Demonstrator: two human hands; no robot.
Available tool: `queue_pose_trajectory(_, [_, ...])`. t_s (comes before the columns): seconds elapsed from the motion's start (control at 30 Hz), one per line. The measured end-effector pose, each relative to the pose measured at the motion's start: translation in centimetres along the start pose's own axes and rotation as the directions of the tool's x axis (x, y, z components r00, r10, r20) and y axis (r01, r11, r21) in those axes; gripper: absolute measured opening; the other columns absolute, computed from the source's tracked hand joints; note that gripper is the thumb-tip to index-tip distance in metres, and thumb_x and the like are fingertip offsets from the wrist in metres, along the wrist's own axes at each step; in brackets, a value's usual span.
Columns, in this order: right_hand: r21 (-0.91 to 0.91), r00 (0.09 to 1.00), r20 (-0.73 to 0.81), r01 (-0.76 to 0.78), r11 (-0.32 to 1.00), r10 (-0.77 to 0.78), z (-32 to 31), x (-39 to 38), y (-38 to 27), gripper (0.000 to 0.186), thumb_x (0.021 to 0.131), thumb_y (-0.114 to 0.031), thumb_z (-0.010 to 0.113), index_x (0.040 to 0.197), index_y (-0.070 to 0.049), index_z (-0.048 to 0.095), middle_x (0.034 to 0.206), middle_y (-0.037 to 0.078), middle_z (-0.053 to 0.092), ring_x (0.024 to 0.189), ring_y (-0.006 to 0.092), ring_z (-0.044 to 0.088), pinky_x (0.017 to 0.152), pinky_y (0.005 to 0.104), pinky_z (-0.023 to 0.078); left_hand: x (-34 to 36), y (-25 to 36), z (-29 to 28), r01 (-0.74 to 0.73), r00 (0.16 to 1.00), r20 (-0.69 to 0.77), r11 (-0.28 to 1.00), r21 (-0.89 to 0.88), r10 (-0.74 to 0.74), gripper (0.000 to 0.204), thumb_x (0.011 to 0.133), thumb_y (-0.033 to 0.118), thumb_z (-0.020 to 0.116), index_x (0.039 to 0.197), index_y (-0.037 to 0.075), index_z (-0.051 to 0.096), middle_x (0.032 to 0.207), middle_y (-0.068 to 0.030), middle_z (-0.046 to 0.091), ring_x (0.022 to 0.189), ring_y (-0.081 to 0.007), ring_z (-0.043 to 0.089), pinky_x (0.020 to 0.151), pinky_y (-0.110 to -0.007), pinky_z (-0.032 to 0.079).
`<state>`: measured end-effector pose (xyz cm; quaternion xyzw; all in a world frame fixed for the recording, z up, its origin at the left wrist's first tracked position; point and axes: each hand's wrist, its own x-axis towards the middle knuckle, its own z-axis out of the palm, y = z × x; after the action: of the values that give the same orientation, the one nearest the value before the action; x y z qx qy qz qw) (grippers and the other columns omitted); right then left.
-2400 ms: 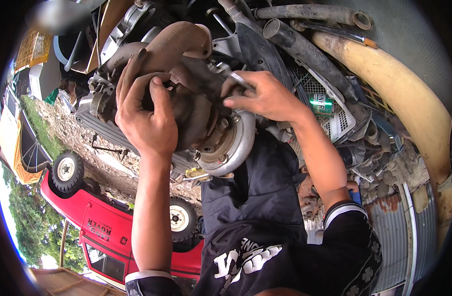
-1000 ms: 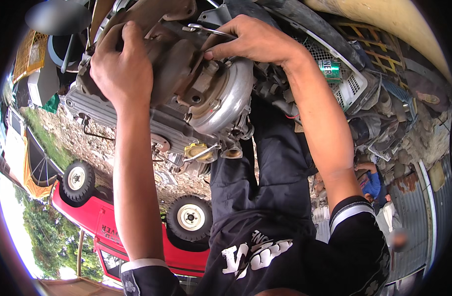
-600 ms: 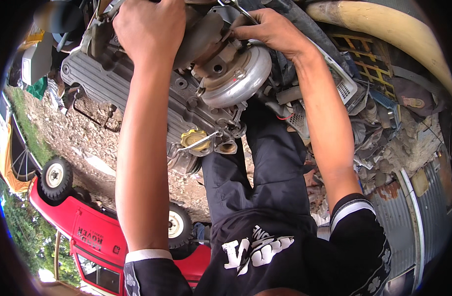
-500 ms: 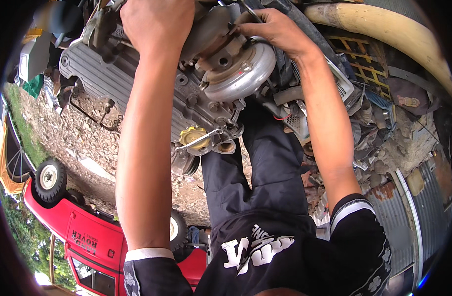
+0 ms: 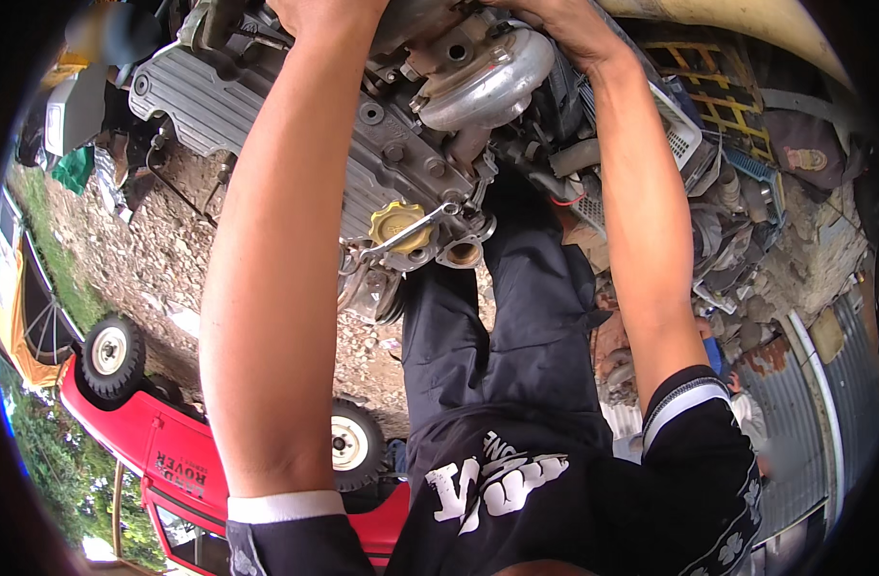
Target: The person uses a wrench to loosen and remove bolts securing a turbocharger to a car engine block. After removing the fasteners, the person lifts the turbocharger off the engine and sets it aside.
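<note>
The silver turbo housing (image 5: pixel 497 84) lies between the left hand (image 5: pixel 330 13) and right hand (image 5: pixel 572 29), nearer the right. Fingers mostly run out of view; I cannot tell whether they grip.

Both forearms are reaching up the head view; the left hand (image 5: pixel 329 13) is meeting the upper edge beside a dark metal part, its fingers lying out of sight. The right hand (image 5: pixel 569 27) is bending in near a rounded silver housing (image 5: pixel 487 88), its fingertips also being cut off. Below, a ribbed grey engine cover (image 5: pixel 204 101) is running behind the left forearm, and a slim metal bar (image 5: pixel 435 218) is crossing a yellow cap (image 5: pixel 391 220). Dark trousers (image 5: pixel 497 350) are filling the middle, a red vehicle (image 5: pixel 132 425) is showing lower left, and a yellow crate (image 5: pixel 710 100) is sitting among parts at right.
</note>
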<state>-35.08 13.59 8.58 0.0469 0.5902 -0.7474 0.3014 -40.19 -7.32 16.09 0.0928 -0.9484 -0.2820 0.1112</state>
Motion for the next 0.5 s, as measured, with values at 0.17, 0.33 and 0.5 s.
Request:
queue_pose_trajectory(0.17, [-0.039,0.996,0.042,0.08,0.996,-0.079,0.0,0.3,0.0,0.033,0.097,-0.021,0.072,0.123,-0.002,0.072,0.11,0.003,0.073,0.099,0.0122,0.066,0.09,0.0271,0.051,0.1,0.2,0.2,-0.016,1.0,0.011,1.0,0.019,0.015,0.035,0.089,0.032,0.062,0.1,0.004,0.079,0.092,-0.0277,0.073,0.09,-0.0434,0.072,0.089,-0.047,0.056])
queue_pose_trajectory(0.33, [-0.018,1.0,0.013,-0.011,1.0,0.012,1.3,-0.7,-2.1,0.038,0.092,-0.033,0.08,0.113,-0.002,0.075,0.103,0.003,0.073,0.093,0.0113,0.065,0.085,0.0279,0.051,0.1,0.2,-0.1,-0.023,0.999,0.025,1.0,0.014,0.023,0.035,0.091,0.032,0.061,0.099,0.002,0.079,0.092,-0.0277,0.073,0.091,-0.0436,0.072,0.088,-0.048,0.055])
queue_pose_trajectory(0.5, [-0.215,0.997,0.071,0.036,0.976,-0.021,1.7,-0.4,-3.0,0.051,0.084,-0.043,0.086,0.112,-0.001,0.074,0.1,0.003,0.073,0.093,0.0125,0.065,0.083,0.0308,0.052,0.3,-0.1,-0.2,-0.065,0.998,0.002,0.997,0.049,0.065,0.035,0.092,0.03,0.061,0.098,0.001,0.078,0.091,-0.027,0.073,0.09,-0.0437,0.071,0.088,-0.047,0.054])
